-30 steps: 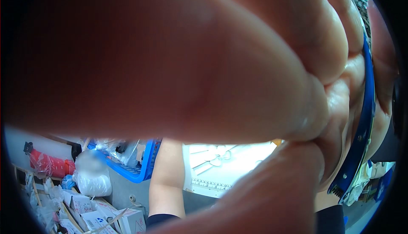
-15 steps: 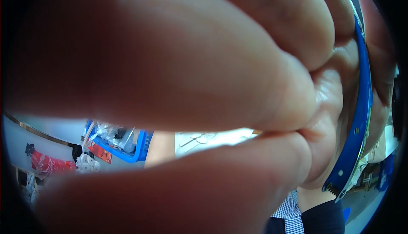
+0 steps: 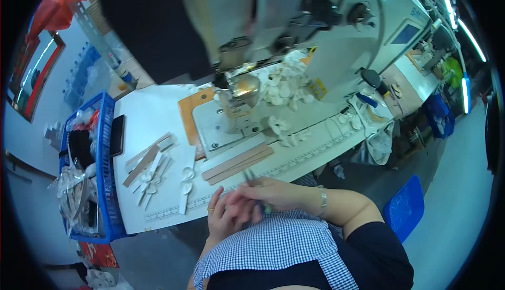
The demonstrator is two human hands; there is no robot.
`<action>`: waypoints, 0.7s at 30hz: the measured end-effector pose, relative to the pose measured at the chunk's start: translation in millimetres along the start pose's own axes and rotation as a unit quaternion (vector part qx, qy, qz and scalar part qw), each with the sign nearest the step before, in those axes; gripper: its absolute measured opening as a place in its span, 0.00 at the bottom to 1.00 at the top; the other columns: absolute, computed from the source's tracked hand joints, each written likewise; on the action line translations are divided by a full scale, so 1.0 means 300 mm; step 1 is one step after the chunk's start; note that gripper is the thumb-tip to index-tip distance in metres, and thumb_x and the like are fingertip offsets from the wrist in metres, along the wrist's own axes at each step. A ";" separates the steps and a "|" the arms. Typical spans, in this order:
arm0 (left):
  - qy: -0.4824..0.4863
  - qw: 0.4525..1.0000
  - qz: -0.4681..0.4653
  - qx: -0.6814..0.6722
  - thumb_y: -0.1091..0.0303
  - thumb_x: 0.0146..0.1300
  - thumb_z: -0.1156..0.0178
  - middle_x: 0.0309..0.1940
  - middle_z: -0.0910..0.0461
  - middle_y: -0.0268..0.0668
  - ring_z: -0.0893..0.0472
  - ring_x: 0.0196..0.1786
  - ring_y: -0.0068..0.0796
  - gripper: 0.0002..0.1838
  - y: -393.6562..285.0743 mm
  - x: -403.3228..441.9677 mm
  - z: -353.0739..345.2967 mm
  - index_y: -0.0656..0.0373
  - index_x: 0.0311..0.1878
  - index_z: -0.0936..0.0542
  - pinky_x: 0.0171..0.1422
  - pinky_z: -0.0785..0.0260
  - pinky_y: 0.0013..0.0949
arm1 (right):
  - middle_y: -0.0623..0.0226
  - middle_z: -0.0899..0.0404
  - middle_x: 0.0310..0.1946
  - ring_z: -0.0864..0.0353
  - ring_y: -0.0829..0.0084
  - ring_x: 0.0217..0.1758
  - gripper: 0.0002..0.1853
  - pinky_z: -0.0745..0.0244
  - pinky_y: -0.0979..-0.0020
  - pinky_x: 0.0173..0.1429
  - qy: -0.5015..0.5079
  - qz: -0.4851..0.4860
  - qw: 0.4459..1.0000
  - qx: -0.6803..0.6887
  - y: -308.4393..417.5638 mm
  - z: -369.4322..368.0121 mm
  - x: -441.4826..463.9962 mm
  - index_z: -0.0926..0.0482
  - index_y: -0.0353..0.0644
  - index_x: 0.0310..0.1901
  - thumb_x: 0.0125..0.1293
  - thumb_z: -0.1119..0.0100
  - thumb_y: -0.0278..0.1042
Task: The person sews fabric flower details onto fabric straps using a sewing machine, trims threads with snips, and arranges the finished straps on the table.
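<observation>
To the left of your fingers [image 3: 243, 210] you see a blue basket [image 3: 105, 185]; far to their right, lit tubes [image 3: 471, 39].

Cool, bright light; tube lamps [image 3: 446, 0] burn out to white at upper right, tabletop [image 3: 139, 108] pale. Left hand [image 3: 225, 213] and right hand [image 3: 267, 191] smeared by blur, near front of sewing machine [image 3: 231, 11] soft. Strong fisheye curvature, corners vignetted to black.
</observation>
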State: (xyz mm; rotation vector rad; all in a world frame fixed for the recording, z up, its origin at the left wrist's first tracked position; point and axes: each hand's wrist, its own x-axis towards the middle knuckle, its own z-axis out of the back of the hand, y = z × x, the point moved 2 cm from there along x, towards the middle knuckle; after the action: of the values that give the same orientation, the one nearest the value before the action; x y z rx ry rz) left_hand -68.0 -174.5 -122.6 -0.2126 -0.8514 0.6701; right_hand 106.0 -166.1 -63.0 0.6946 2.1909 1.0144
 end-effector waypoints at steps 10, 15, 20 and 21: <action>0.076 0.994 -0.055 -0.062 0.76 0.44 0.36 0.44 0.23 0.38 0.26 0.54 0.42 0.15 -0.120 0.187 -0.175 0.58 0.39 0.21 0.54 0.31 0.38 | 0.54 0.24 0.25 0.24 0.53 0.30 0.16 0.31 0.59 0.34 -0.553 0.114 0.641 -0.519 0.109 0.439 -0.208 0.25 0.35 0.27 0.56 0.40 0.44; 0.060 0.993 0.012 -0.103 0.75 0.47 0.37 0.44 0.24 0.41 0.26 0.52 0.42 0.16 -0.111 0.267 -0.182 0.59 0.43 0.22 0.53 0.30 0.38 | 0.57 0.24 0.27 0.25 0.54 0.31 0.13 0.31 0.59 0.36 -0.511 0.121 0.656 -0.542 0.139 0.491 -0.126 0.25 0.36 0.28 0.55 0.40 0.39; -0.023 0.931 0.239 -0.274 0.73 0.54 0.39 0.45 0.24 0.40 0.24 0.49 0.34 0.17 -0.036 0.381 -0.178 0.63 0.48 0.25 0.51 0.30 0.33 | 0.60 0.23 0.25 0.23 0.61 0.28 0.06 0.28 0.67 0.33 -0.442 0.252 0.638 -0.578 0.215 0.369 -0.178 0.24 0.39 0.29 0.50 0.38 0.29; 0.019 0.882 0.295 -0.366 0.72 0.56 0.40 0.44 0.24 0.38 0.24 0.47 0.29 0.16 -0.016 0.404 -0.205 0.64 0.49 0.25 0.50 0.30 0.30 | 0.59 0.23 0.25 0.23 0.63 0.27 0.07 0.29 0.71 0.31 -0.420 0.274 0.645 -0.577 0.222 0.346 -0.182 0.23 0.38 0.30 0.49 0.37 0.27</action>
State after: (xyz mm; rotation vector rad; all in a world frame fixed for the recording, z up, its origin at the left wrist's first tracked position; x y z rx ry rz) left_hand 37.4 -97.4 -85.1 -1.2061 -0.9786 0.8767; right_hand 230.0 -116.0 -46.0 0.8808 0.2582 1.6280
